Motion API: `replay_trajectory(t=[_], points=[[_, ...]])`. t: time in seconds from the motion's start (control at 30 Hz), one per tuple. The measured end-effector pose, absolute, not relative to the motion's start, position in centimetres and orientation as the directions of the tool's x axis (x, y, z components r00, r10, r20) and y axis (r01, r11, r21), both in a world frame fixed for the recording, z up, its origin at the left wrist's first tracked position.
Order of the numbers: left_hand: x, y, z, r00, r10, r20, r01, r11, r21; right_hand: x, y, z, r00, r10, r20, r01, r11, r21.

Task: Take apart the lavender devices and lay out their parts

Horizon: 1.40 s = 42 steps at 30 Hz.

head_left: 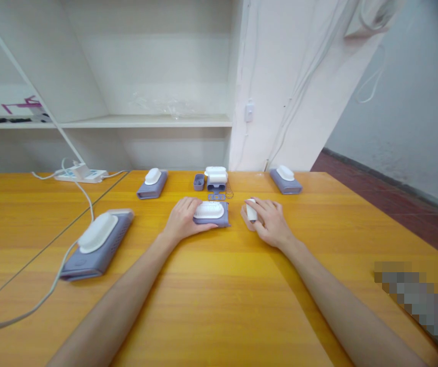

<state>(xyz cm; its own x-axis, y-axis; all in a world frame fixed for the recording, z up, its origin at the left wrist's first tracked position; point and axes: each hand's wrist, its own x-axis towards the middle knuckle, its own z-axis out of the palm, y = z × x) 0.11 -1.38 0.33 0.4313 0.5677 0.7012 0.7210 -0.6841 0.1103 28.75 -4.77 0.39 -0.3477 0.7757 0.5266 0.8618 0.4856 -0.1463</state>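
Reaching across the desk point(219, 300) with both arms, we grasp a purple box point(223, 221) in our left hand point(182, 218), fingers at its far side and thumb along its near edge. A white bristled pad point(209, 209) sits on its top, the bristles pointing up. Our right hand point(272, 220) pinches a small white piece point(251, 210) just to the right of the box, the two well clear of touching. We cannot tell whether the piece rests on the desk or is held slightly above it.

Behind the box we see some flat purple parts point(216, 197), a thin wire loop point(230, 190), a small purple cup point(199, 182) and a white block point(216, 174) set on purple. Two more boxes stand near the back edge: the back left box point(152, 184) and the back right box point(287, 181), each with a white top. Closer to us, the near left box point(106, 252) also has a white top, and a pale cable point(52, 287) curves past it. Behind that lies a power strip point(88, 177) with a white plug in it. Crumpled clear plastic point(175, 107) lies on the shelf point(146, 121) beyond.
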Motion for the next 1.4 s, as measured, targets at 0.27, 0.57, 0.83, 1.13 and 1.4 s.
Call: replay_trajectory(t=[0.27,0.57,0.83,1.13,1.4], points=[[0.2,-1.4,0.3,0.422,0.57,0.705,0.726,-0.678,0.114,27.7,-4.8,0.1,-0.325,0.743,0.585,0.87,0.477,-0.123],[0.2,-1.4,0.4,0.425,0.573,0.7,0.733,-0.672,0.105,27.5,-4.3,-0.4,-0.28,0.755,0.593,0.872,0.459,-0.172],[0.3,-1.5,0.5,0.425,0.565,0.708,0.738,-0.668,0.091,27.6,-4.2,-1.0,-0.322,0.741,0.589,0.876,0.469,-0.112],[0.2,-1.4,0.6,0.434,0.57,0.698,0.741,-0.667,0.084,27.4,-4.6,-0.8,-0.364,0.785,0.501,0.894,0.445,-0.046],[0.0,-1.1,0.2,0.412,0.604,0.682,0.747,-0.652,0.127,27.4,-4.8,-0.4,-0.385,0.778,0.496,0.868,0.489,-0.093]])
